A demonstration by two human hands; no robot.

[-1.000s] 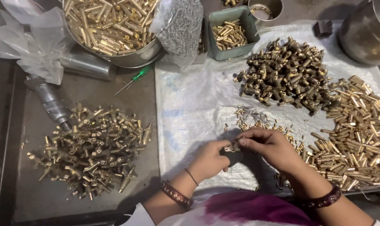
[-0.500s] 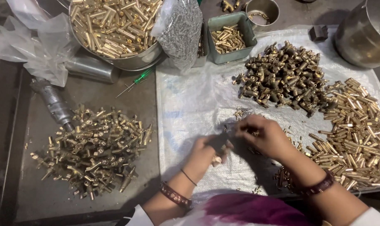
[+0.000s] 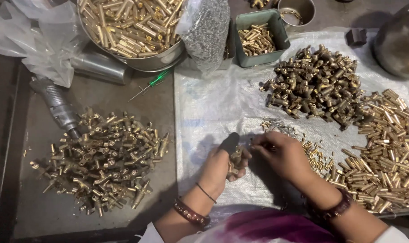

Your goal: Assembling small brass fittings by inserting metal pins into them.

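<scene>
Both forearms reach up from the near edge of the table, each with a band at the wrist. The left hand (image 3: pixel 222 164) is curled into a loose fist, thumb up. The right hand (image 3: pixel 281 155) lies palm down just beside it, fingers bent leftward.

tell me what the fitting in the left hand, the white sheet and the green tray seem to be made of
Fitting in the left hand: likely brass, dull yellow metallic shine.
White sheet: looks like woven plastic sacking, crinkled with a slight sheen.
Green tray: probably moulded plastic, matte with rounded corners, though painted metal is possible.
</scene>
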